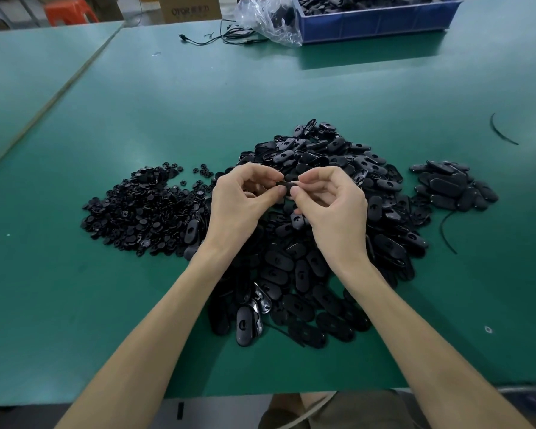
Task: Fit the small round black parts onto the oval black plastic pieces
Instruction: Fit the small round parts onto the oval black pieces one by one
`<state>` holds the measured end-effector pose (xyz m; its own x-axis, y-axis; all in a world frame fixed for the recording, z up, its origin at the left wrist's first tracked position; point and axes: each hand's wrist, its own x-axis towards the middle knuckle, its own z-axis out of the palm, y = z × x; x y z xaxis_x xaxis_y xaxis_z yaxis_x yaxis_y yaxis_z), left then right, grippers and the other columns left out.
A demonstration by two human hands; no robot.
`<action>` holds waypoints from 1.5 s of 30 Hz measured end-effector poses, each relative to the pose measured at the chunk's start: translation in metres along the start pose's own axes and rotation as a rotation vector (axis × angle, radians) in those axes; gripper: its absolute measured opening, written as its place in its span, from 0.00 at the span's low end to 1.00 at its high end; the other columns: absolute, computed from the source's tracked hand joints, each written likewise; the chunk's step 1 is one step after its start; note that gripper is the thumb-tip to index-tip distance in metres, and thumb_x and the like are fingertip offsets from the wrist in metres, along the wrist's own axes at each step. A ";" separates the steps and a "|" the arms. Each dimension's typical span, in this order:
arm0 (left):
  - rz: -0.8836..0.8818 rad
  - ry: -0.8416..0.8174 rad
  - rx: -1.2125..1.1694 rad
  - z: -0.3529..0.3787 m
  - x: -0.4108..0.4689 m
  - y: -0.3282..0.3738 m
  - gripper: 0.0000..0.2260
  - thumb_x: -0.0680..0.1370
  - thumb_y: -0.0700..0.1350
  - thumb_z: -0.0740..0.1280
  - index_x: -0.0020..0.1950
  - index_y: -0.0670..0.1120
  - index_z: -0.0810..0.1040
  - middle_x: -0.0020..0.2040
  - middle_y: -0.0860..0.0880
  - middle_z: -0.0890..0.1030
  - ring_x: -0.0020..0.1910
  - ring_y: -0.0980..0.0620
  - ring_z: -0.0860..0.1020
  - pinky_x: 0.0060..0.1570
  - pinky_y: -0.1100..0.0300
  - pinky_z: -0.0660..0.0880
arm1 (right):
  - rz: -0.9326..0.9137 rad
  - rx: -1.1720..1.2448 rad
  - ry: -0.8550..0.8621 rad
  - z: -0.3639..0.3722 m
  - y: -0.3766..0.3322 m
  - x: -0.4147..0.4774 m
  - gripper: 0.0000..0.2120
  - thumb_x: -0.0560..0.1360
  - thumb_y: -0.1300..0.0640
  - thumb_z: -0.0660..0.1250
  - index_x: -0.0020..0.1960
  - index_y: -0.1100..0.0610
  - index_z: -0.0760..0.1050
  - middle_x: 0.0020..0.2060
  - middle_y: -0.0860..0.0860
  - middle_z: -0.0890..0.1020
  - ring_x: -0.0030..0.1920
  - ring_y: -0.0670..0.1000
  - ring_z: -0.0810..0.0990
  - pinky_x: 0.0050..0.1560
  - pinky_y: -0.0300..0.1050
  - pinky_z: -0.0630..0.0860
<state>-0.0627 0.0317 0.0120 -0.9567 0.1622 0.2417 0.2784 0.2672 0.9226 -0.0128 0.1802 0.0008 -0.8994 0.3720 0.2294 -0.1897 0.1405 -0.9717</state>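
pinching one oval piece (287, 184) between both hands, i hold it just above the big heap of oval pieces (328, 243) in the middle of the green table (106, 119). my left hand (239, 202) grips its left end with thumb and forefinger curled on it, and my right hand (331, 205) pinches the right end the same way. the piece's long axis therefore runs straight across from one hand to the other, and i see it nearly edge-on. whether a small round part sits on it i cannot tell, because my fingertips cover the middle. the pile of small round parts (143, 212) lies on the table to my left, just beside the left wrist and much nearer that hand than the right. i judge the left hand is the one to reach for a round part while the right holds the oval level. a smaller heap of ovals (455, 187) sits apart on my right, nearer the right hand, perhaps the place for finished ones.
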 end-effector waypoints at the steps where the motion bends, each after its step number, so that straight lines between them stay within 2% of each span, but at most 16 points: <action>1: -0.009 -0.004 0.001 -0.001 0.001 0.000 0.10 0.74 0.39 0.79 0.53 0.45 0.85 0.47 0.49 0.84 0.41 0.54 0.79 0.49 0.46 0.81 | -0.004 0.007 -0.004 0.000 0.000 0.000 0.08 0.77 0.64 0.75 0.51 0.54 0.80 0.43 0.49 0.87 0.44 0.49 0.88 0.46 0.54 0.86; 3: -0.032 -0.027 -0.024 -0.005 0.002 0.000 0.13 0.74 0.39 0.79 0.56 0.45 0.84 0.50 0.49 0.85 0.47 0.47 0.82 0.53 0.46 0.81 | -0.009 0.019 -0.014 0.000 -0.001 0.000 0.08 0.77 0.65 0.75 0.51 0.54 0.80 0.43 0.48 0.87 0.43 0.49 0.87 0.45 0.51 0.86; 6: -0.056 -0.097 -0.094 -0.011 0.005 0.000 0.14 0.75 0.38 0.78 0.60 0.44 0.84 0.54 0.49 0.87 0.50 0.51 0.84 0.54 0.57 0.81 | -0.012 0.038 -0.021 0.000 -0.002 0.000 0.08 0.77 0.64 0.75 0.51 0.54 0.80 0.42 0.47 0.86 0.40 0.49 0.87 0.42 0.43 0.83; 8: -0.053 -0.131 -0.112 -0.012 0.005 -0.001 0.11 0.76 0.38 0.77 0.58 0.42 0.85 0.51 0.47 0.88 0.49 0.51 0.86 0.50 0.62 0.80 | -0.014 0.063 -0.026 0.000 -0.002 0.001 0.07 0.78 0.64 0.75 0.52 0.55 0.80 0.43 0.48 0.86 0.40 0.50 0.87 0.41 0.40 0.82; 10: -0.057 -0.123 -0.131 -0.013 0.006 -0.001 0.10 0.76 0.40 0.77 0.56 0.43 0.86 0.47 0.46 0.88 0.45 0.52 0.86 0.41 0.66 0.78 | -0.020 0.092 -0.030 0.000 -0.003 0.000 0.07 0.78 0.65 0.74 0.53 0.56 0.80 0.43 0.49 0.86 0.41 0.51 0.87 0.42 0.41 0.82; 12: -0.097 -0.110 -0.168 -0.013 0.006 -0.001 0.09 0.76 0.42 0.77 0.56 0.44 0.86 0.45 0.45 0.88 0.42 0.52 0.85 0.36 0.65 0.76 | -0.025 0.126 -0.028 0.000 -0.004 0.000 0.07 0.78 0.65 0.74 0.53 0.56 0.80 0.44 0.50 0.86 0.42 0.52 0.87 0.43 0.42 0.83; 15: -0.189 -0.129 -0.244 -0.010 0.005 0.000 0.09 0.78 0.46 0.75 0.55 0.44 0.85 0.44 0.46 0.87 0.40 0.53 0.82 0.37 0.61 0.74 | -0.022 0.190 -0.014 0.001 -0.005 0.000 0.08 0.77 0.64 0.75 0.53 0.56 0.80 0.44 0.51 0.86 0.41 0.54 0.88 0.44 0.42 0.83; 20: -0.139 -0.124 -0.281 -0.004 0.003 0.002 0.08 0.82 0.46 0.71 0.55 0.41 0.85 0.43 0.47 0.85 0.42 0.52 0.81 0.37 0.61 0.75 | -0.041 0.167 -0.025 0.002 -0.004 0.001 0.10 0.76 0.64 0.77 0.53 0.53 0.80 0.44 0.48 0.86 0.45 0.51 0.88 0.48 0.40 0.83; 23: -0.083 -0.098 -0.274 -0.005 0.003 0.003 0.07 0.82 0.44 0.70 0.56 0.42 0.85 0.48 0.47 0.86 0.45 0.53 0.82 0.44 0.60 0.79 | -0.058 0.095 -0.066 0.003 -0.003 0.000 0.08 0.77 0.60 0.77 0.54 0.54 0.82 0.46 0.48 0.87 0.49 0.50 0.88 0.51 0.46 0.84; 26: -0.060 -0.107 -0.299 -0.006 0.003 0.004 0.07 0.83 0.41 0.68 0.57 0.39 0.82 0.50 0.44 0.87 0.49 0.46 0.86 0.53 0.52 0.83 | -0.051 0.038 -0.066 0.004 -0.003 -0.002 0.04 0.81 0.54 0.72 0.54 0.53 0.83 0.45 0.48 0.87 0.45 0.49 0.87 0.44 0.51 0.83; 30: -0.025 -0.150 -0.238 -0.005 0.001 0.005 0.07 0.85 0.39 0.64 0.57 0.35 0.78 0.45 0.45 0.87 0.44 0.46 0.86 0.46 0.57 0.83 | -0.036 -0.014 0.006 0.004 -0.003 -0.001 0.04 0.82 0.53 0.70 0.55 0.53 0.81 0.44 0.46 0.87 0.43 0.47 0.85 0.46 0.51 0.83; 33: -0.012 -0.225 -0.169 -0.002 0.000 0.007 0.08 0.85 0.38 0.63 0.58 0.33 0.77 0.42 0.40 0.82 0.37 0.47 0.82 0.40 0.53 0.83 | -0.031 -0.009 0.016 0.004 -0.003 0.000 0.05 0.82 0.54 0.71 0.57 0.52 0.80 0.42 0.45 0.85 0.43 0.45 0.84 0.45 0.46 0.82; 35: 0.008 -0.294 -0.116 0.000 -0.001 0.009 0.09 0.85 0.39 0.63 0.58 0.34 0.78 0.43 0.37 0.81 0.36 0.46 0.81 0.40 0.50 0.82 | -0.041 -0.019 -0.007 0.003 -0.004 0.000 0.06 0.82 0.55 0.71 0.58 0.51 0.81 0.45 0.46 0.84 0.43 0.47 0.84 0.44 0.44 0.81; 39: -0.030 -0.326 -0.111 0.000 -0.001 0.010 0.10 0.85 0.41 0.65 0.57 0.35 0.80 0.42 0.37 0.81 0.36 0.48 0.79 0.37 0.55 0.79 | -0.076 -0.065 0.009 0.003 -0.003 0.001 0.03 0.82 0.56 0.71 0.53 0.52 0.83 0.49 0.49 0.85 0.48 0.47 0.84 0.51 0.47 0.82; 41: -0.059 -0.309 -0.114 -0.002 0.001 0.008 0.09 0.85 0.42 0.66 0.55 0.36 0.81 0.42 0.38 0.82 0.35 0.50 0.77 0.36 0.58 0.77 | -0.073 -0.057 0.035 0.002 -0.004 0.001 0.03 0.82 0.56 0.72 0.52 0.53 0.84 0.48 0.49 0.85 0.48 0.47 0.84 0.52 0.47 0.82; 45: -0.117 -0.289 -0.168 -0.005 0.002 0.006 0.08 0.84 0.42 0.67 0.54 0.37 0.82 0.40 0.46 0.82 0.36 0.50 0.76 0.36 0.59 0.74 | -0.065 -0.035 0.038 0.003 -0.005 0.000 0.03 0.81 0.56 0.72 0.51 0.53 0.84 0.43 0.46 0.86 0.42 0.45 0.85 0.47 0.43 0.82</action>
<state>-0.0630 0.0291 0.0195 -0.9110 0.4083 0.0586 0.1275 0.1437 0.9814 -0.0131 0.1768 0.0055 -0.8700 0.3956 0.2942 -0.2326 0.1967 -0.9525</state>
